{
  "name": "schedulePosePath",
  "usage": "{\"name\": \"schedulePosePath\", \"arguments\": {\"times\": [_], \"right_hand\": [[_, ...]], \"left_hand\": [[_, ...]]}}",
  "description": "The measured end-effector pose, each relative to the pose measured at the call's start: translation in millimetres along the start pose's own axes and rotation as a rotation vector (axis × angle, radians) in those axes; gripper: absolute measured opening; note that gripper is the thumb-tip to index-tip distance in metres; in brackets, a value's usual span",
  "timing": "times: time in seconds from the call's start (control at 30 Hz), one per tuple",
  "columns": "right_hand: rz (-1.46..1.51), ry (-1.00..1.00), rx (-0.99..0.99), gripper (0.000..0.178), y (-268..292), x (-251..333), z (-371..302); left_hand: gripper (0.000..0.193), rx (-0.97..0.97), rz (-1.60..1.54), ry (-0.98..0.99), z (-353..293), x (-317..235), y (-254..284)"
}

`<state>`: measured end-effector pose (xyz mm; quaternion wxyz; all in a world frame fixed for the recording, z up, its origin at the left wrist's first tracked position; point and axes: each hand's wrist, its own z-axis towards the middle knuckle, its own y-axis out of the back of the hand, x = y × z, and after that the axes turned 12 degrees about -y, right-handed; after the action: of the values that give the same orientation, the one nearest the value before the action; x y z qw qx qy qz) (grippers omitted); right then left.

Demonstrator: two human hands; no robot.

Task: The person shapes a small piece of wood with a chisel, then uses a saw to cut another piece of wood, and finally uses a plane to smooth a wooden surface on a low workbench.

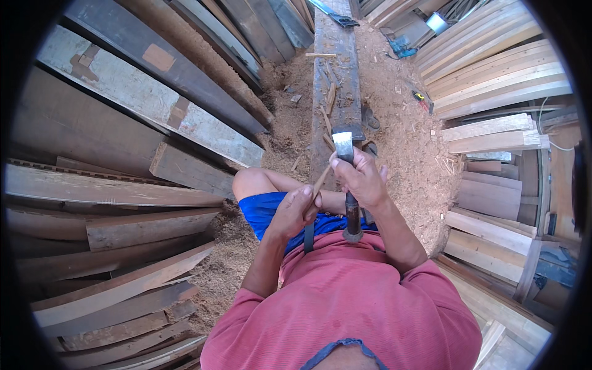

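My right hand (364,180) is closed around a chisel (343,145), its broad bright blade pointing up and away from me. The chisel's dark handle (353,217) runs down toward my waist and ends in a wider butt. In my left hand (295,211) a thin wooden stick (321,181) is pinched, slanting up toward the chisel blade. Both hands are in front of my body, above my lap. Whether the stick touches the blade I cannot tell.
A long narrow wooden bench (337,80) stretches ahead, with wood slivers and a handsaw (336,15) on it. Wood shavings (404,142) cover the floor. A teal power tool (402,47) lies at the far right. Stacked boards (160,129) line both sides.
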<state>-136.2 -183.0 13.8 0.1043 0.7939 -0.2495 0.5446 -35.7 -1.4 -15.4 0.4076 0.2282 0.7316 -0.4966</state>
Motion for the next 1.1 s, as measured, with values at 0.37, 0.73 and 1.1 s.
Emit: {"name": "schedulePosePath", "arguments": {"times": [0.37, 0.73, 1.1], "right_hand": [[0.696, -0.213, -0.123, 0.023, -13, -21, -6], [0.796, -0.521, 0.431, 0.012, -92, 24, -54], [0.691, -0.145, 0.235, 0.014, -42, 67, -94]], "left_hand": [[0.037, -0.385, -0.226, -0.076, 29, -4, 2], [0.036, -0.399, 0.271, -0.235, 35, -11, 33], [0.042, -0.004, 0.621, -0.386, -41, -8, 1]]}}
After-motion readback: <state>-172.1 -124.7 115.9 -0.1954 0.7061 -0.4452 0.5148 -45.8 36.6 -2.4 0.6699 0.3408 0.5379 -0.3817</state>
